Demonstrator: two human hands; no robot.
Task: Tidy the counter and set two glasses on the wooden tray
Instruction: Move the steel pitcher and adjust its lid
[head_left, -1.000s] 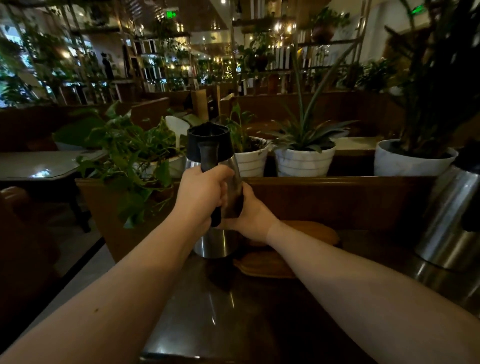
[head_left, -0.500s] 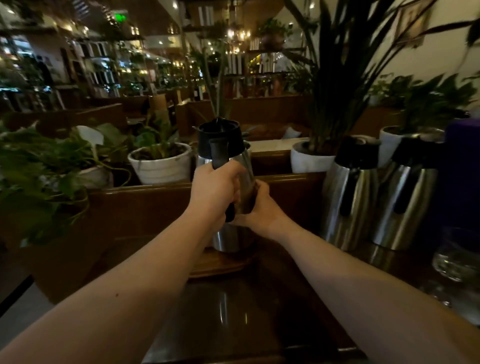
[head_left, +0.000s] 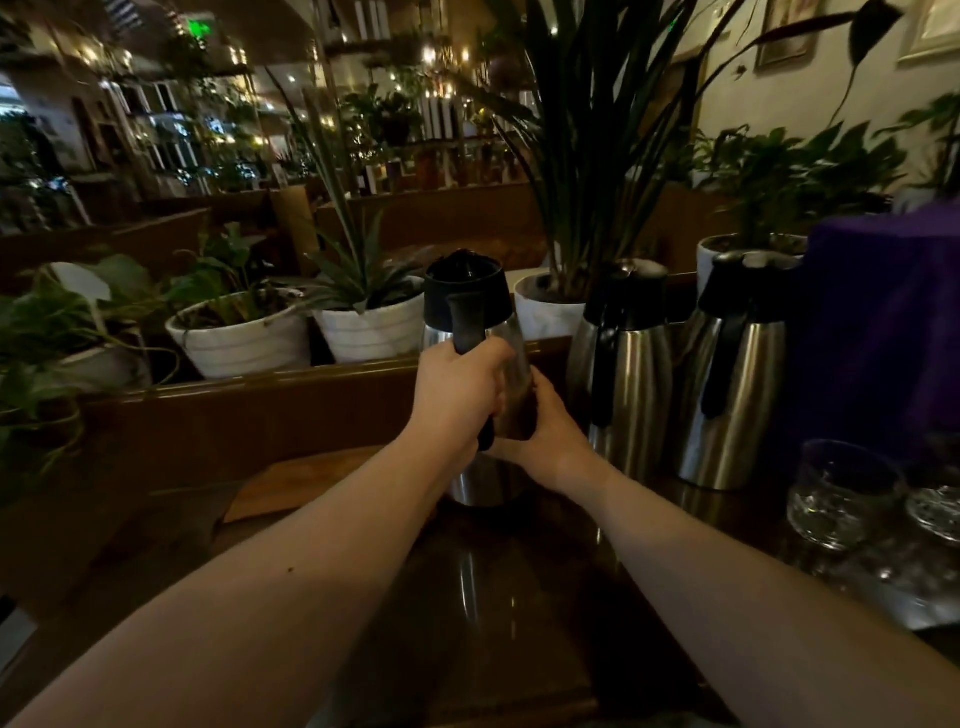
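Item: steel vacuum jug with black lid and black handle (head_left: 470, 332), upright, carried in both hands over the dark glossy worktop (head_left: 498, 582). Left hand (head_left: 457, 395): grip clenched round the jug's black handle. Right hand (head_left: 545, 431): palm and fingers grasping the steel body low on its right flank. Whether the base rests on the worktop or hangs just clear of it cannot be told. Just left of and below the grip: flat wooden tray (head_left: 291, 480), bare on the part that shows, the jug's base beside or over its right edge. Just right of the grip: two more steel vacuum jugs with black tops, nearer one (head_left: 623, 364) and farther one (head_left: 732, 374), standing side by side. Well right of and below the grip: two clear cut-glass tumblers (head_left: 841, 493) and (head_left: 935, 499), not yet on the tray. Behind: white ribbed plant pots (head_left: 244, 338) on a wooden ledge. Handling note, as a judgement: the step in hand appears to be ranging this jug with its fellows to clear the tray. Keep it vertical, bear the weight on the handle, steady with the right palm, set the base flat beside the nearer jug without knocking it, then loosen both hands together.
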